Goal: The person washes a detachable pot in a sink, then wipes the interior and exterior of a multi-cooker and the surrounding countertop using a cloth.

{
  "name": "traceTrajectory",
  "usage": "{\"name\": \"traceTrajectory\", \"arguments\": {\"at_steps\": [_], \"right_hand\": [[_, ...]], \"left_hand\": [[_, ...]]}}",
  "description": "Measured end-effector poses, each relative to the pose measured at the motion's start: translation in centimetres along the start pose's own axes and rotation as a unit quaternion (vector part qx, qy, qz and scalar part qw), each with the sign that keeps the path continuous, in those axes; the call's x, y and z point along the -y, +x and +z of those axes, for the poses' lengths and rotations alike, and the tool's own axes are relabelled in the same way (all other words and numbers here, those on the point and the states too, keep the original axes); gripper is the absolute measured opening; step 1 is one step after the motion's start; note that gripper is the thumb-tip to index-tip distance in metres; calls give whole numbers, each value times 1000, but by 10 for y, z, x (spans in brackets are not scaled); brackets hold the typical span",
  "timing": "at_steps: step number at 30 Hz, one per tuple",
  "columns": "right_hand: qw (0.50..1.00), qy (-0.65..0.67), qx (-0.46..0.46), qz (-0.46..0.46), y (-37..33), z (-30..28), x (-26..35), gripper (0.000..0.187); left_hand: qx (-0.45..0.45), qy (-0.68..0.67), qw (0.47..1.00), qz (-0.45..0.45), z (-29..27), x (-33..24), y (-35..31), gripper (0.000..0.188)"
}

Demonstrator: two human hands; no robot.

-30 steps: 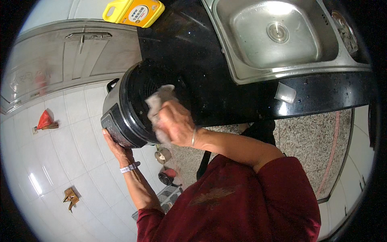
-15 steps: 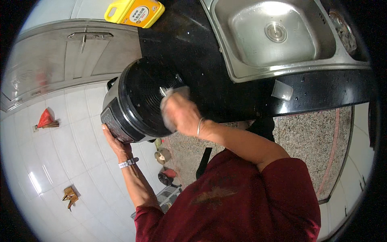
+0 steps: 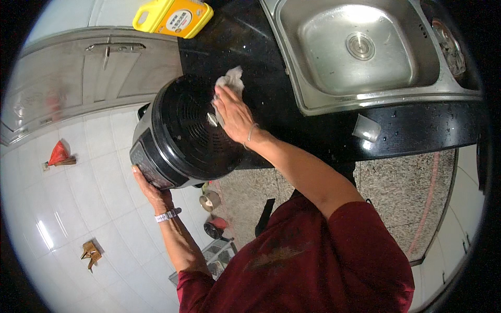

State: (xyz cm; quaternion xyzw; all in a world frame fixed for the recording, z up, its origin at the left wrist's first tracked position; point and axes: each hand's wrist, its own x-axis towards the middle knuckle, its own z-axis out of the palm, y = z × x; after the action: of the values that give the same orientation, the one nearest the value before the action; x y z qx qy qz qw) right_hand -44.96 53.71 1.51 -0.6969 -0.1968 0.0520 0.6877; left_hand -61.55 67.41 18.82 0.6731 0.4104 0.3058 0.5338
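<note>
An electric cooker [image 3: 182, 128] with a black and silver body lies tipped on the black countertop, its slotted black base facing right. My left hand [image 3: 154, 193] is closed around the lower side of its control panel and supports it. A crumpled white cloth [image 3: 232, 79] is under my right hand [image 3: 234, 117], whose fingers press it flat along the edge of the base. Beside that hand, a small pale tab [image 3: 212, 119] shows on the base. Part of the cloth is hidden by the palm.
A steel sink [image 3: 301, 99] is set into the counter at the far right. The yellow detergent jug [image 3: 197, 21] stands at the far left. A small clear cup [image 3: 367, 129] lies near the front edge among water drops. Pots and a wire rack [image 3: 219, 255] are low at left.
My right hand has moved the cloth away from me, up across the cooker's base, and its fingers are now stretched forward. My left hand keeps its place on the cooker.
</note>
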Motion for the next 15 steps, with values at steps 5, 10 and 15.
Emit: {"name": "traceTrajectory", "arguments": {"at_steps": [5, 10, 15], "right_hand": [[970, 28, 187, 153, -46, -42, 27, 44], [975, 131, 45, -172, -13, -33, 78, 56], [995, 83, 27, 46, 2, -2, 3, 50]], "left_hand": [[22, -6, 1000, 14, -13, 3, 5, 74], [7, -3, 1000, -21, -9, 2, 0, 73], [13, -18, 1000, -5, -6, -1, -1, 73]]}}
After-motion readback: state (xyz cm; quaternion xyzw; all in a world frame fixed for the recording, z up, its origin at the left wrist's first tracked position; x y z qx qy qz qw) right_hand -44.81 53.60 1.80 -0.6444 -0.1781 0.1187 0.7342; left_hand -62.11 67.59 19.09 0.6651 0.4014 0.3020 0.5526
